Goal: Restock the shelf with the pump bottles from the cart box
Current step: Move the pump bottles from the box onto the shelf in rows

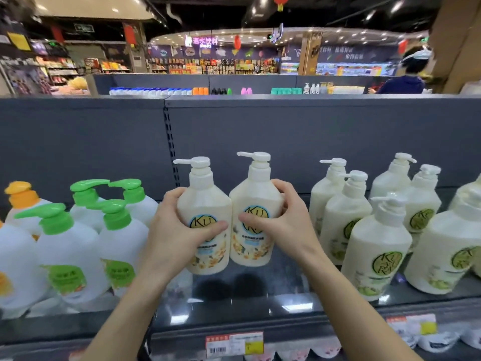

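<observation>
Two cream pump bottles with blue-ringed logos and yellow flower labels stand side by side over the dark top shelf (234, 306). My left hand (179, 230) is wrapped around the left bottle (205, 201). My right hand (281, 225) is wrapped around the right bottle (253, 194). The two bottles touch each other and their pump spouts point left. Whether their bases rest on the shelf or hover just above it I cannot tell. The cart box is out of view.
White jugs with green caps (67, 254) and an orange-capped one (23, 196) fill the shelf's left. Several cream bottles with green logos (377, 246) stand at the right. Price tags (234, 343) hang on the shelf edge. A person (406, 79) stands beyond the far aisle.
</observation>
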### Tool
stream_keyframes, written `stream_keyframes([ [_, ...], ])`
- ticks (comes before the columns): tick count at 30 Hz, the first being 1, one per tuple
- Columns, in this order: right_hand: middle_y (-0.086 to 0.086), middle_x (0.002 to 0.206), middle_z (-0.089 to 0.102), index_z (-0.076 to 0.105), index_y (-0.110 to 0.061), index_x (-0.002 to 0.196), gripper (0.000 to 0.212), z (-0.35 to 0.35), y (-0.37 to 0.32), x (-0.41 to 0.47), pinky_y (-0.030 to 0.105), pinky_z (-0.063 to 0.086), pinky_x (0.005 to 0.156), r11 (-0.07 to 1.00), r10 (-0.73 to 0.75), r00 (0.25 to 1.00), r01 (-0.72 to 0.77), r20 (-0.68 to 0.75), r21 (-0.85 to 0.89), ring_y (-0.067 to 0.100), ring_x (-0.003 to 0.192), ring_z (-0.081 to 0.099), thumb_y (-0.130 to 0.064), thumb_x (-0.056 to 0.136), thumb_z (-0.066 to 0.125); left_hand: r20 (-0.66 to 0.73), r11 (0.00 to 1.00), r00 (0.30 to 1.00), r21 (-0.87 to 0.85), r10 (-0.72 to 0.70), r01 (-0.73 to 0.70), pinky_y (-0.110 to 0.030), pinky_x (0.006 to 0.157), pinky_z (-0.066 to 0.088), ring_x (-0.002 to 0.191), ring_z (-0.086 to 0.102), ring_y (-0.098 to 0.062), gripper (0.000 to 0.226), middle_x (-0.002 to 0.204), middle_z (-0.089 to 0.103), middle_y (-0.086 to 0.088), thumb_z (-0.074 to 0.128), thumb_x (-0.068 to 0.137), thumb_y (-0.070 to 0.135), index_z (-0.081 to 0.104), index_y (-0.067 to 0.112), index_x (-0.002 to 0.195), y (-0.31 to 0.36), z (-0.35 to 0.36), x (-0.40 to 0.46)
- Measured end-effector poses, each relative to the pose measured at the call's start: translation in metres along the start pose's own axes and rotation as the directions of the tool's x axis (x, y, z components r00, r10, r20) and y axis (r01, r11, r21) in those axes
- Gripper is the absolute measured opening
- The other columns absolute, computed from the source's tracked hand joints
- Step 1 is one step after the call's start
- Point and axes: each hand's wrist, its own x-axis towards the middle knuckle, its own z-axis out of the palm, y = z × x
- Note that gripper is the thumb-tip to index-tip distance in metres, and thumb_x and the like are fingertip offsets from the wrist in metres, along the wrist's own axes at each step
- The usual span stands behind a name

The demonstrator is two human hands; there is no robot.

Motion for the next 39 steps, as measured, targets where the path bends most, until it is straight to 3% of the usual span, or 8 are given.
stream_keyframes([
  [9, -0.008, 0.106, 0.071, 0.056, -0.034, 0.114, 0.066, -0.004, 0.03, 0.044, 0.041, 0.061, 0.083, 1.0, -0.001, 1.0, 0.0, 0.031, 0.021, 0.009, 0.096, 0.071, -0.021, 0.061, 0.094, -0.078, 0.997, 0.997, 0.08, -0.01, 0.016, -0.046, 0.085, 0.057, 0.096, 0.068, -0.013, 0.076, 0.106, 0.069, 0.008, 0.094, 0.048, 0.029, 0.053, 0.039, 0.112, -0.016, 0.028, 0.046],
  [15, -0.012, 0.106, 0.069, 0.055, -0.035, 0.116, 0.069, -0.004, 0.044, 0.06, 0.039, 0.061, 0.083, 1.0, -0.005, 0.998, 0.005, 0.062, 0.001, 0.008, 0.095, 0.07, -0.02, 0.061, 0.093, -0.102, 0.992, 0.994, 0.12, -0.026, 0.038, -0.022, 0.07, 0.048, 0.098, 0.065, -0.014, 0.075, 0.109, 0.065, 0.006, 0.093, 0.057, 0.02, 0.05, 0.032, 0.117, -0.014, 0.04, 0.056],
  [20, -0.012, 0.106, 0.069, 0.055, -0.036, 0.115, 0.069, -0.006, 0.063, 0.062, 0.031, 0.058, 0.082, 1.0, 0.015, 0.998, -0.015, 0.06, -0.002, 0.008, 0.095, 0.07, -0.014, 0.061, 0.092, -0.091, 0.993, 0.995, 0.114, -0.029, 0.039, -0.042, 0.084, 0.056, 0.097, 0.067, -0.014, 0.07, 0.108, 0.067, 0.006, 0.094, 0.054, 0.023, 0.051, 0.043, 0.105, -0.012, 0.034, 0.053],
  [23, -0.009, 0.109, 0.069, 0.055, -0.034, 0.119, 0.071, -0.005, 0.074, 0.063, 0.035, 0.059, 0.084, 0.999, 0.046, 0.998, -0.047, 0.052, 0.025, 0.01, 0.098, 0.07, -0.013, 0.062, 0.092, -0.078, 0.995, 0.997, 0.102, -0.002, 0.01, -0.043, 0.086, 0.056, 0.097, 0.067, -0.012, 0.068, 0.11, 0.067, 0.006, 0.093, 0.051, 0.026, 0.049, 0.051, 0.096, -0.004, 0.03, 0.049],
  [31, -0.008, 0.114, 0.069, 0.052, -0.037, 0.125, 0.074, 0.002, 0.082, 0.073, 0.046, 0.058, 0.09, 0.996, 0.064, 0.993, -0.069, 0.102, 0.049, 0.011, 0.101, 0.07, -0.01, 0.067, 0.089, -0.076, 0.999, 0.997, 0.049, -0.012, 0.016, -0.045, 0.086, 0.058, 0.096, 0.07, -0.013, 0.076, 0.106, 0.07, 0.007, 0.087, 0.037, 0.046, 0.053, 0.045, 0.105, 0.004, 0.024, 0.046],
  [34, -0.012, 0.122, 0.065, 0.04, -0.034, 0.143, 0.09, 0.004, 0.082, 0.068, 0.046, 0.055, 0.097, 0.992, 0.111, 0.986, -0.118, 0.124, 0.043, 0.009, 0.107, 0.067, -0.013, 0.07, 0.089, -0.081, 0.998, 0.997, 0.058, -0.015, 0.02, -0.044, 0.086, 0.058, 0.096, 0.07, -0.012, 0.073, 0.106, 0.069, 0.008, 0.087, 0.038, 0.044, 0.052, 0.046, 0.102, 0.004, 0.023, 0.044],
  [37, -0.023, 0.128, 0.054, 0.0, -0.033, 0.158, 0.124, 0.0, 0.071, 0.058, 0.036, 0.046, 0.106, 0.975, 0.221, 0.962, -0.219, 0.157, -0.034, 0.007, 0.122, 0.057, -0.027, 0.071, 0.089, -0.088, 0.998, 0.996, 0.066, -0.013, 0.019, -0.044, 0.086, 0.058, 0.095, 0.069, -0.012, 0.077, 0.108, 0.068, 0.006, 0.09, 0.042, 0.039, 0.052, 0.04, 0.108, 0.001, 0.023, 0.044],
  [39, -0.018, 0.14, 0.044, -0.004, -0.025, 0.159, 0.123, -0.005, 0.057, 0.037, 0.026, 0.036, 0.104, 0.962, 0.245, 0.963, -0.227, 0.111, -0.15, 0.005, 0.132, 0.044, -0.038, 0.074, 0.085, -0.089, 0.997, 0.996, 0.075, -0.014, 0.02, -0.045, 0.086, 0.057, 0.096, 0.069, -0.013, 0.077, 0.109, 0.068, 0.004, 0.09, 0.042, 0.038, 0.051, 0.04, 0.108, -0.002, 0.023, 0.044],
])
